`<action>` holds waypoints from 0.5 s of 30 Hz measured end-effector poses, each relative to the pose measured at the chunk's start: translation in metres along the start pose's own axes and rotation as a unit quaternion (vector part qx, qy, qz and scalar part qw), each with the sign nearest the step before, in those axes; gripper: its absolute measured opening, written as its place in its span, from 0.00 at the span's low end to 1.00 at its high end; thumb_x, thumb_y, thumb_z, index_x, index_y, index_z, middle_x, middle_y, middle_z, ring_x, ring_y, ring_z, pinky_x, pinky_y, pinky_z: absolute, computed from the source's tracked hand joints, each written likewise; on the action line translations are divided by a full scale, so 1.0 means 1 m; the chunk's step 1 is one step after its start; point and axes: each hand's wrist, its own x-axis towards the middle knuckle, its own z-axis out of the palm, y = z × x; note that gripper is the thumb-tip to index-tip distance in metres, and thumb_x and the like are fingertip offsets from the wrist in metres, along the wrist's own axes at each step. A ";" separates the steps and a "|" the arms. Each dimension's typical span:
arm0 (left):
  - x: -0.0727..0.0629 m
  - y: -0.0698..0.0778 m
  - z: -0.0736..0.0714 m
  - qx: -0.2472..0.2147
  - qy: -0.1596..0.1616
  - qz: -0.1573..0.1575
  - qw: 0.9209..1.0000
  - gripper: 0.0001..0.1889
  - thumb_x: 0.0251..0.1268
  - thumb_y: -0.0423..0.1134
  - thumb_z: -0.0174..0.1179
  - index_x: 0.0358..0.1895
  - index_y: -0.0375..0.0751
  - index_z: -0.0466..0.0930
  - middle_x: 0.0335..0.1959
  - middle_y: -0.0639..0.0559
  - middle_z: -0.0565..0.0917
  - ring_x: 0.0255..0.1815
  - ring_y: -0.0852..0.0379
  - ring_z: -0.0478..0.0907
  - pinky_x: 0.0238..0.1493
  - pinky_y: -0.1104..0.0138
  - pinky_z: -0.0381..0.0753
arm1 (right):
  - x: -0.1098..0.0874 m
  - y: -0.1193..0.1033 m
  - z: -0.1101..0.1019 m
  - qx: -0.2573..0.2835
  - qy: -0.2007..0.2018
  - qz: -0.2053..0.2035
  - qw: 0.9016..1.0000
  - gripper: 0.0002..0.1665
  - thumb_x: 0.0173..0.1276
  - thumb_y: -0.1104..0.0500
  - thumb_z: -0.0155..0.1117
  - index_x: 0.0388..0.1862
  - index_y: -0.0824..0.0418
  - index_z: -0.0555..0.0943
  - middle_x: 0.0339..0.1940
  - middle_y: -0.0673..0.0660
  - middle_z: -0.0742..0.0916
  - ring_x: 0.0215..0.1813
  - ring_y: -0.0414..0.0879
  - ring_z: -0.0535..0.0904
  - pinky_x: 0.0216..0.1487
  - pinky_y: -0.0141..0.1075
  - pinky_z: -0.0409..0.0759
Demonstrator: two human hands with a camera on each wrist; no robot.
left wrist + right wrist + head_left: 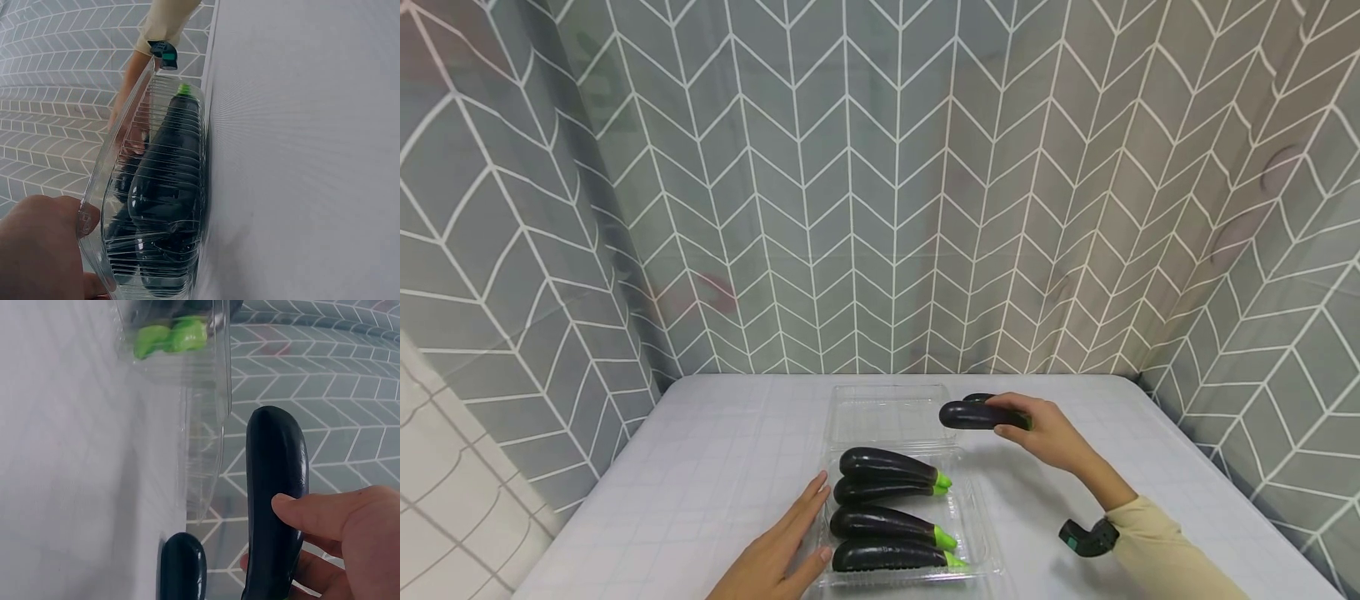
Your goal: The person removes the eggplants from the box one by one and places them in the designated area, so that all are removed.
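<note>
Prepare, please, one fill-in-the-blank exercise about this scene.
In the head view, the clear container holds ____ eggplants.
The right hand grips exactly ____ eggplant.
The container's eggplants have bright ____ stems.
In that view, the left hand is at the container's ____ side.

Missing words: four; one; green; left.

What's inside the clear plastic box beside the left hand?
Four long, glossy, purple-black, green-tipped eggplants lie side by side in the clear plastic box. Whatever lies directly beneath them is covered and cannot be seen.
</note>
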 end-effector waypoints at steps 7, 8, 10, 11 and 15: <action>0.001 0.001 -0.001 0.001 -0.007 -0.002 1.000 0.38 0.79 0.58 0.56 0.82 0.40 0.61 0.84 0.51 0.57 0.78 0.48 0.63 0.64 0.44 0.75 | 0.001 0.006 -0.003 -0.014 0.004 0.004 1.000 0.21 0.70 0.64 0.73 0.61 0.62 0.85 0.57 0.60 0.87 0.56 0.58 0.83 0.55 0.57 0.79; 0.000 0.000 -0.001 0.002 -0.006 -0.001 1.000 0.38 0.79 0.58 0.56 0.81 0.40 0.61 0.84 0.51 0.57 0.78 0.48 0.63 0.64 0.44 0.76 | 0.001 0.006 -0.004 -0.015 0.004 0.004 1.000 0.21 0.70 0.63 0.73 0.60 0.62 0.85 0.57 0.60 0.87 0.56 0.58 0.83 0.55 0.57 0.79; 0.000 0.000 -0.001 0.003 -0.004 0.001 1.000 0.38 0.78 0.58 0.56 0.81 0.40 0.62 0.84 0.51 0.58 0.78 0.48 0.63 0.64 0.45 0.76 | 0.003 0.008 -0.005 -0.018 0.004 0.005 1.000 0.20 0.70 0.63 0.73 0.60 0.62 0.85 0.57 0.59 0.87 0.56 0.58 0.83 0.55 0.58 0.79; 0.000 0.000 -0.001 0.002 -0.003 0.002 1.000 0.38 0.78 0.58 0.56 0.81 0.39 0.62 0.83 0.50 0.58 0.78 0.48 0.63 0.64 0.45 0.76 | 0.003 0.009 -0.005 -0.018 0.004 0.007 1.000 0.21 0.70 0.63 0.73 0.60 0.62 0.85 0.56 0.60 0.87 0.56 0.58 0.83 0.55 0.58 0.79; 0.000 -0.001 0.000 -0.001 -0.003 0.002 1.000 0.38 0.78 0.57 0.56 0.81 0.39 0.62 0.83 0.50 0.58 0.78 0.47 0.63 0.64 0.44 0.76 | 0.004 0.015 -0.005 -0.017 0.008 0.019 1.000 0.21 0.70 0.63 0.73 0.61 0.63 0.84 0.56 0.60 0.88 0.56 0.58 0.83 0.55 0.58 0.79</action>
